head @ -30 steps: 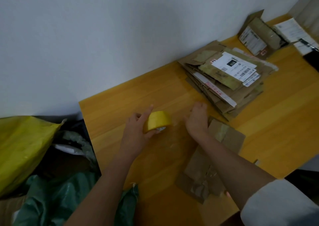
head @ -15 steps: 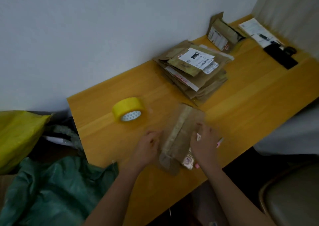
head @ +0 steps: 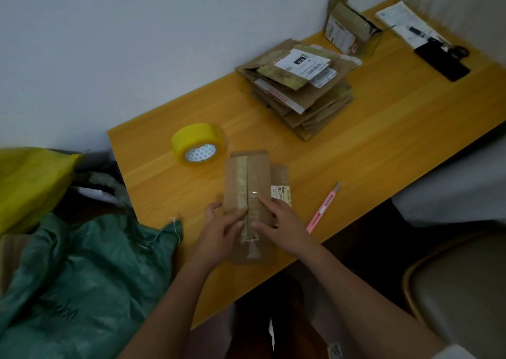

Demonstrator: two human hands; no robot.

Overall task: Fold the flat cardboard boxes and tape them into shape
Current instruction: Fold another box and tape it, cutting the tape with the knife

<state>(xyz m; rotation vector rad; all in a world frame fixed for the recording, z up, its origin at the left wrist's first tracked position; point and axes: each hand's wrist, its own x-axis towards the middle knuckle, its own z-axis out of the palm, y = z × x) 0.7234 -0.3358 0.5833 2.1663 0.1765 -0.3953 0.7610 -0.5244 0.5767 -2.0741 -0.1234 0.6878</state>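
Observation:
A small brown cardboard box (head: 254, 177) lies near the front edge of the wooden table (head: 383, 128), its two flaps meeting along a taped middle seam. My left hand (head: 219, 230) presses straight fingers on the left flap near the seam. My right hand (head: 282, 221) presses its fingers on the right flap. A yellow tape roll (head: 198, 143) stands just beyond the box to the left, untouched. A stack of flat cardboard boxes (head: 301, 90) lies at the back by the wall. A pink utility knife (head: 323, 208) lies to the right of the box.
An open cardboard box (head: 347, 25) stands at the back right by the wall. Papers with a pen (head: 410, 24) and a black phone (head: 442, 61) lie at the far right. Green (head: 82, 276) and yellow (head: 30, 183) bags crowd the floor on the left. A chair (head: 460, 290) is at the lower right.
My left hand let go of the tape roll, which now stands on the table. Both hands drew the box toward the front edge and now press on its flaps.

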